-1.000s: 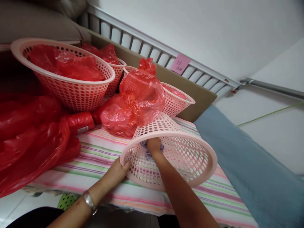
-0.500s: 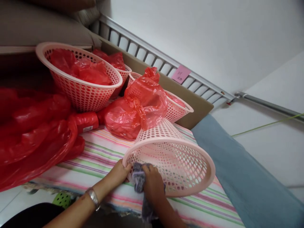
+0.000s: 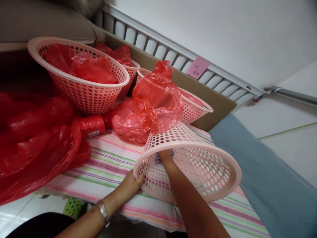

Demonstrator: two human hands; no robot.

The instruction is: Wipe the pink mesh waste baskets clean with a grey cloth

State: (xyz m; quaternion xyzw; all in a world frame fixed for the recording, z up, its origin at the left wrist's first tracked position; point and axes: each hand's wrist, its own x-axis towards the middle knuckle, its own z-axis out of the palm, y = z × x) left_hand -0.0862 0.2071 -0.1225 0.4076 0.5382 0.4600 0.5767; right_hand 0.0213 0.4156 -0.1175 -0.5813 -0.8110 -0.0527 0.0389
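A pink perforated plastic basket point(image 3: 188, 144) lies on its side with its mouth towards me. My left hand point(image 3: 135, 183) is closed on the left of its rim, thumb at the inner edge. Deep inside the basket is my right hand point(image 3: 165, 154), its fingers hidden by the rim and wall. A grey-purple cloth point(image 3: 158, 160) shows on both sides of that hand, held against the inner wall. Right behind the basket sits a puffed red plastic bag point(image 3: 153, 105), overlapping its base.
A large pink basket point(image 3: 81, 87) with red bags stands at left, smaller baskets point(image 3: 195, 107) behind. Loose red plastic point(image 3: 37, 142) and a red roll point(image 3: 92, 125) lie nearby on the striped cloth cover point(image 3: 109, 172). A metal railing point(image 3: 158, 49) runs along the back.
My right hand has moved from the basket's rim deep into its inside, taking the cloth along. My left hand still grips the rim. The view has shifted slightly.
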